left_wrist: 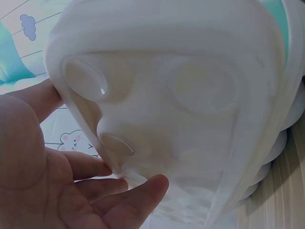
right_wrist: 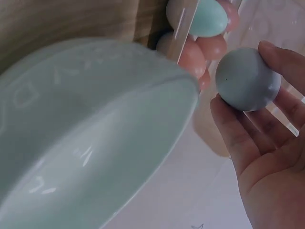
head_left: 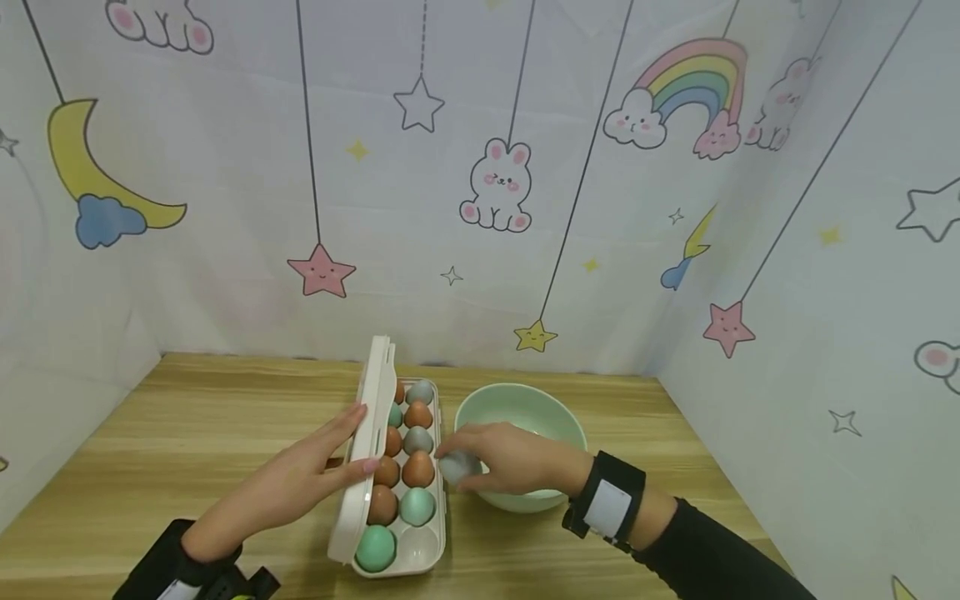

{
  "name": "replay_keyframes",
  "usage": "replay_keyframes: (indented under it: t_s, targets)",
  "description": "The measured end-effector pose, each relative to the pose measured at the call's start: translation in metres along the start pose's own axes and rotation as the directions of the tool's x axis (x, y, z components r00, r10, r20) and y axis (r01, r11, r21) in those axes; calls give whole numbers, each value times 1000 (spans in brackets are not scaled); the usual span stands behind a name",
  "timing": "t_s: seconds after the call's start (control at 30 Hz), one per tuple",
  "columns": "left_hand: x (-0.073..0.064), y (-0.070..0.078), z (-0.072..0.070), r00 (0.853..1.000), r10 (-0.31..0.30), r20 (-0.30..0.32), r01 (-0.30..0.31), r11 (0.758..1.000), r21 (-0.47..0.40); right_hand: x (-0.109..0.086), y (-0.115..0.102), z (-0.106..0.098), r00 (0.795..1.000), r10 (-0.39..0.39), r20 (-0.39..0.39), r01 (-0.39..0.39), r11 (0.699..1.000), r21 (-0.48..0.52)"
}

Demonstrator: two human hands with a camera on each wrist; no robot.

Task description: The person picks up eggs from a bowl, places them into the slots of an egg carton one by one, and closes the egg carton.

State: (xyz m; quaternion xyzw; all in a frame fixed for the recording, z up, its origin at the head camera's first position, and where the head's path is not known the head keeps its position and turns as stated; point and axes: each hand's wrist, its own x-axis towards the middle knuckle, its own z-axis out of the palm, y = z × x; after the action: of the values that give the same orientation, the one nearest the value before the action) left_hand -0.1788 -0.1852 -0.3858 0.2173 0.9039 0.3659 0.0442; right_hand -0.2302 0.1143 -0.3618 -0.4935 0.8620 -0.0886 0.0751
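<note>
A white egg carton (head_left: 420, 550) stands lengthwise with its lid (head_left: 367, 450) tilted up on the left. My left hand (head_left: 300, 483) holds the lid, thumb over its edge and other fingers against its outer face (left_wrist: 176, 119). Brown eggs (head_left: 417, 469), grey eggs (head_left: 417, 440) and green eggs (head_left: 375, 547) fill two rows; the front right cup is bare. Between thumb and fingers, my right hand (head_left: 510, 458) pinches a grey-blue egg (right_wrist: 248, 78), raised beside the carton's right edge. A pale green bowl (head_left: 517, 398) sits behind and below that hand; part of its inside is hidden.
The wooden table (head_left: 247, 400) ends at a white cloth backdrop (head_left: 420, 317) printed with stars and rabbits, which also hangs at both sides. The bowl stands close to the carton's right side.
</note>
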Motion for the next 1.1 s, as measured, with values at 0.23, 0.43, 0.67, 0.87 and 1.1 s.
replay_keyframes:
  t_s: [0.23,0.43,0.67,0.87,1.1]
  targets:
    - [-1,-1,0,1000,21,-6,-21,1000,-2,11,-7,12,996,-79,50,77,997,26]
    - [-1,-3,1,1000,18,-9,-18,1000,-12,19,-14,20,989,-125,82,122,992,30]
    - [-1,-3,2,999,29,-16,-29,1000,-8,25,-25,27,979,-135,153,129,991,45]
    - [-1,-3,2,1000,24,-9,-25,999,-33,30,-33,34,974,-143,178,136,989,53]
    - [-1,-3,2,999,40,-16,-40,999,-34,34,-37,44,952,-216,219,219,976,12]
